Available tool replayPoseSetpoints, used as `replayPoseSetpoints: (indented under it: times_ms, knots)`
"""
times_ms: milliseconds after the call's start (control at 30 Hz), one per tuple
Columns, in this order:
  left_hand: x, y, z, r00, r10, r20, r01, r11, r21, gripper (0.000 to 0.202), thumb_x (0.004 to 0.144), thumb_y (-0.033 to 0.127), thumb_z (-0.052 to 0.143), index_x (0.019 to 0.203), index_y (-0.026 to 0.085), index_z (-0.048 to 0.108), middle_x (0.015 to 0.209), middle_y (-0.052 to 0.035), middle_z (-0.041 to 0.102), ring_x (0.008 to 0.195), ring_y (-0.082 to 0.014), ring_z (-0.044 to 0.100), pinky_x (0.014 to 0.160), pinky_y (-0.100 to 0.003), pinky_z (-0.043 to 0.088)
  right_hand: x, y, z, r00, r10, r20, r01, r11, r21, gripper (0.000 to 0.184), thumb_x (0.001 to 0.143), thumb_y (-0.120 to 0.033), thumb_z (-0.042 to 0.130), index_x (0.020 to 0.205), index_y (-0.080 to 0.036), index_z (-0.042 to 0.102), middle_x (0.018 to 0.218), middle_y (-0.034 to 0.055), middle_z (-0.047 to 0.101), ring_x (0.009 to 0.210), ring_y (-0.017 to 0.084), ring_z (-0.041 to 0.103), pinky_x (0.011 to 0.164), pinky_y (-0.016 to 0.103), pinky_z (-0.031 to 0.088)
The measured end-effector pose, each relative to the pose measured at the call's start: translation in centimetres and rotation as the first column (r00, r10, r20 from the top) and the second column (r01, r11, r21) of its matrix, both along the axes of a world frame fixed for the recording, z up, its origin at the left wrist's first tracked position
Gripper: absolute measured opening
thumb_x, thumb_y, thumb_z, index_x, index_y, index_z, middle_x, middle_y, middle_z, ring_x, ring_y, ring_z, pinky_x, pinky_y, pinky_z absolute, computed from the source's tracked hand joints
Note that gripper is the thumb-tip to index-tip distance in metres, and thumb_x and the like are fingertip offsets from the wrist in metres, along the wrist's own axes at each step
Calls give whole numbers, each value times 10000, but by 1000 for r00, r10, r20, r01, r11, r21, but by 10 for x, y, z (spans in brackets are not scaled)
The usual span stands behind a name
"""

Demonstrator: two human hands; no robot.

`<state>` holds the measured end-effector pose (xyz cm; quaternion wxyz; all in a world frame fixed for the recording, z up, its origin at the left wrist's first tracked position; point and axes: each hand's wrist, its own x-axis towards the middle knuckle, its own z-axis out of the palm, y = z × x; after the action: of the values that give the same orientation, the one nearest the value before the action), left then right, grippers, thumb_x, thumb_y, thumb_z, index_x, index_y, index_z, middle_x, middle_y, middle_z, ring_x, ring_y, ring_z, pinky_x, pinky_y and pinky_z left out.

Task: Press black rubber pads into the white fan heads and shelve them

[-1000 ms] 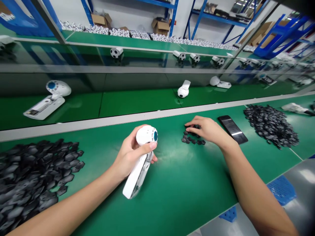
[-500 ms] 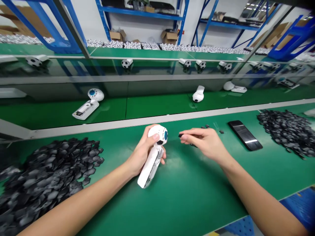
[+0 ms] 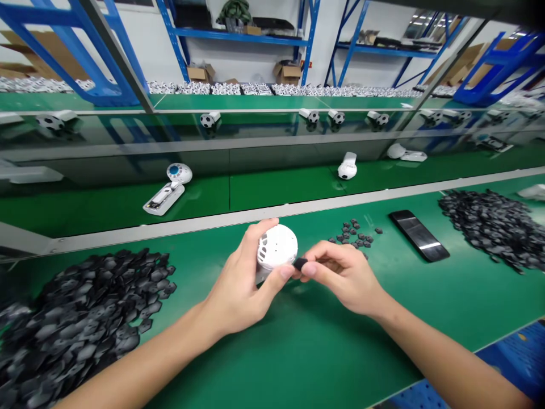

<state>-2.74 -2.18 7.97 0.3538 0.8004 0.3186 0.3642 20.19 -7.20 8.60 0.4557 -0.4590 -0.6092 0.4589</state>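
My left hand [image 3: 242,278] grips a round white plastic device [image 3: 276,247] with a slotted side, and its handle is hidden behind the head and fingers. My right hand [image 3: 344,278] pinches a small black piece [image 3: 300,263] between thumb and forefinger, right against the device's near edge. A scatter of similar small black pieces [image 3: 351,236] lies on the green bench mat [image 3: 323,352] just beyond my right hand.
Large heaps of black hexagonal pieces [image 3: 80,324] lie at the left and right, and a black smartphone [image 3: 419,236] rests nearby. Beyond a grey rail [image 3: 272,211], white devices stand on a green shelf [image 3: 272,193], with blue racks and cardboard boxes behind.
My left hand has turned the device so its round head faces me and its handle is out of sight. My right hand has moved left, bringing the pinched black piece to the device.
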Motion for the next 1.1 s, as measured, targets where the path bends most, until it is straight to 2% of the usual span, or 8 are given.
replayPoseSetpoints:
  times_ms: [133,267,333,433,633,800,1100]
  knots:
    - [3,-2,-5,999,-8,-39,8,1000,5,679,999,433,666,1565,338,303,1298,-93,614,1008,-234,683,851,-366,572,-9,-1,3,997,-49,61,44,996,83,117,951,-282,789,862,-226,737,785,-33,770,670,111,723,621,178,589]
    - [9,-8,-12,999,12,-39,-13,1000,-9,885,866,550,810,1556,335,297,1312,-93,625,973,-233,707,793,-341,592,-18,-6,3,985,-156,74,146,980,134,148,877,-286,866,810,-227,748,765,-42,779,636,113,730,607,173,599]
    - [11,-9,-14,998,42,-37,-42,999,9,923,824,577,848,1542,339,318,1327,-89,626,951,-218,714,759,-313,594,-19,-9,2,978,-182,103,163,972,168,171,855,-300,894,781,-234,755,728,-54,777,610,108,727,606,172,596]
    - [13,-8,-17,997,78,-28,-76,995,67,896,815,587,860,1518,341,362,1336,-80,627,934,-198,714,724,-277,587,-19,-12,3,968,-189,167,155,968,199,153,885,-295,872,777,-248,775,717,-61,784,608,102,720,597,174,577]
    - [14,-5,-20,998,45,34,-50,983,178,852,832,541,858,1503,322,379,1257,-68,633,908,-190,689,683,-257,558,-16,-15,2,953,-201,227,153,965,213,154,925,-306,833,797,-250,768,744,-37,790,635,136,713,553,233,526]
    - [18,-7,-18,998,63,17,-65,984,168,835,847,494,855,1502,330,362,1273,-76,613,912,-195,670,716,-284,555,-12,-15,-2,940,-192,283,137,970,203,193,965,-398,796,832,-267,750,808,-15,802,701,178,728,615,300,531]
    - [19,-7,-18,997,83,-11,-80,980,183,856,834,551,855,1503,324,373,1335,-101,616,986,-226,692,717,-289,564,-10,-14,-3,946,-183,268,140,975,174,208,953,-420,809,822,-276,735,772,-28,770,680,167,699,612,291,515]
